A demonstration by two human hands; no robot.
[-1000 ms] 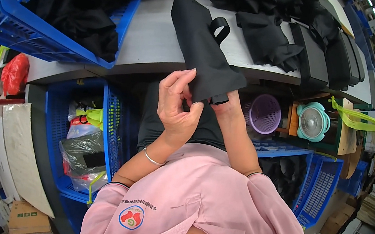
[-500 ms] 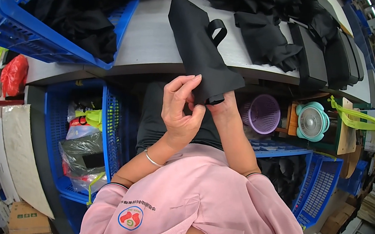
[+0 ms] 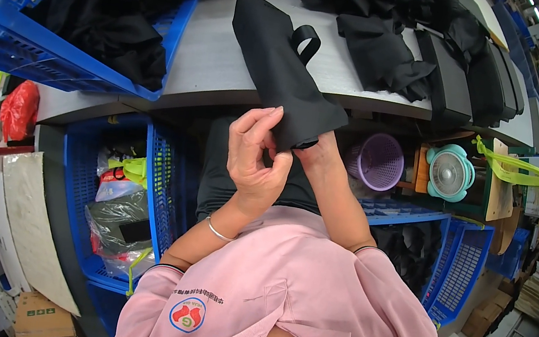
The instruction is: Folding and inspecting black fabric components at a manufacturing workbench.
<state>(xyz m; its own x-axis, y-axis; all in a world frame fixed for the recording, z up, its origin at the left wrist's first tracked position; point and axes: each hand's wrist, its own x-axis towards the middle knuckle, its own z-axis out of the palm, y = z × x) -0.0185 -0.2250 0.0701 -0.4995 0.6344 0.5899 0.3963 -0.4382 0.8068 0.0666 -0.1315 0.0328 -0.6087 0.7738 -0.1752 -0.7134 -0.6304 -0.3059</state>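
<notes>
A long black fabric sleeve with a strap loop lies on the grey table and hangs over its near edge. My left hand pinches the sleeve's open lower end between thumb and fingers. My right hand is pushed up into that open end, so its fingers are hidden inside the fabric. A thin bracelet sits on my left wrist.
A blue crate of black fabric stands on the table's left. Folded black pieces and flat black cases lie to the right. Below the table are a blue bin with bagged items, a purple basket and a small teal fan.
The sleeve's far end has slid slightly left and farther onto the table. My left hand's fingers have shifted their pinch on the open end; the right hand stays inside.
</notes>
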